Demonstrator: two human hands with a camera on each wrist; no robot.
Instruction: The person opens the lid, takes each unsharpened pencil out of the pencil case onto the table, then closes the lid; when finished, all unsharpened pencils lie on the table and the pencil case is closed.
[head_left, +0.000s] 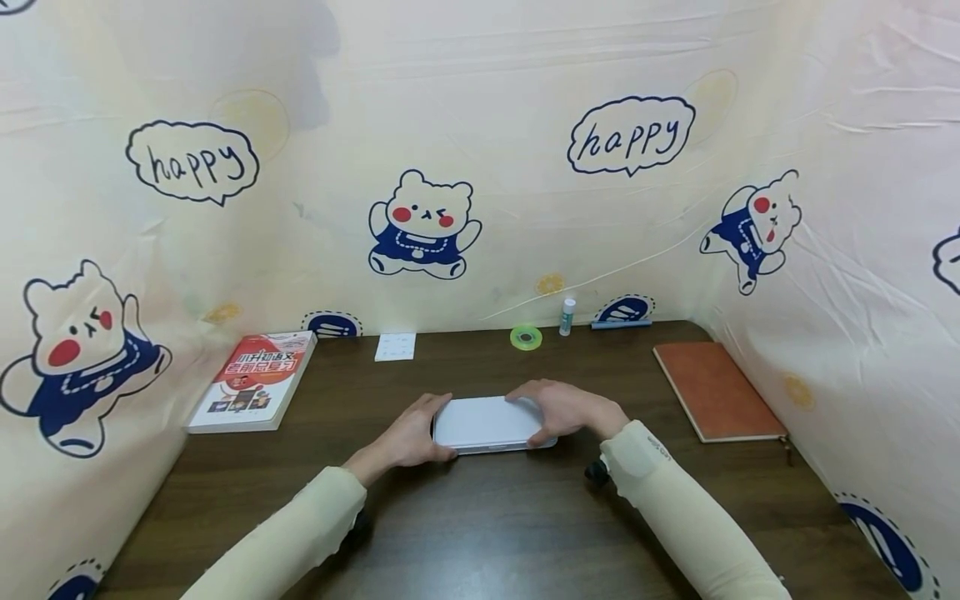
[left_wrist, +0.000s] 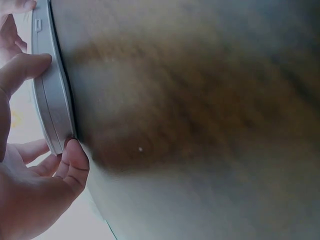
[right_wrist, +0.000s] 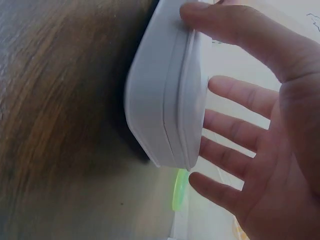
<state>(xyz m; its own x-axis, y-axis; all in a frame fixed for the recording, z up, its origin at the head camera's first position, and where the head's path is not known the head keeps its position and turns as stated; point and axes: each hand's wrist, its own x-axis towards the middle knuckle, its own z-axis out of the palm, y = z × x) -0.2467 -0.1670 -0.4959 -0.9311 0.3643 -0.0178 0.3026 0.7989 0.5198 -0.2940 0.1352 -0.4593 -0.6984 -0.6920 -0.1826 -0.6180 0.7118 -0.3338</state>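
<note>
A flat white box (head_left: 487,421) with rounded corners lies shut on the dark wooden table (head_left: 487,525), in the middle. My left hand (head_left: 408,437) holds its left end, thumb at the near corner and fingers round the short side. In the left wrist view the thumb and one finger press the box's rim (left_wrist: 50,90), beside my left hand (left_wrist: 30,200). My right hand (head_left: 562,408) arches over the right end. The right wrist view shows this hand (right_wrist: 270,150) with the thumb on the lid's seam and fingers spread straight beside the box (right_wrist: 165,100).
A red and white book (head_left: 251,379) lies at the left edge, an orange notebook (head_left: 716,392) at the right. At the back are a white card (head_left: 395,347), a green tape roll (head_left: 526,337) and a small white bottle (head_left: 567,317). Printed cloth walls enclose three sides.
</note>
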